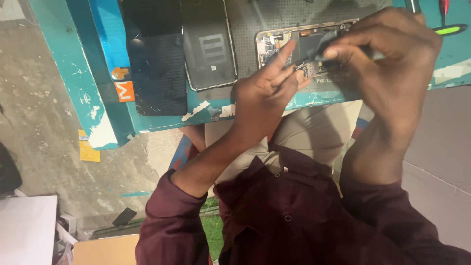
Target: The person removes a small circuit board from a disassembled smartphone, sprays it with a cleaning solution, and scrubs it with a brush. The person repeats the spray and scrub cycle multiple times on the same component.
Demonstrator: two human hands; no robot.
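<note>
An opened phone [274, 44], its circuit board and dark inner parts bare, lies on a grey perforated mat [245, 19] near the table's front edge. My left hand [262, 95] grips the phone's near edge, with the index finger stretched up over the board. My right hand [390, 59] hovers over the phone's right half, closed on a thin dark tool [321, 46] whose tip meets the board next to my left fingertips. The right hand hides most of the phone's right side.
A grey phone back cover [208, 44] and a dark screen panel [157, 59] lie left of the phone on the worn teal table [78, 73]. A green-handled tool [449, 30] and a red-handled one [444, 6] lie at the far right. White and cardboard boxes stand on the floor.
</note>
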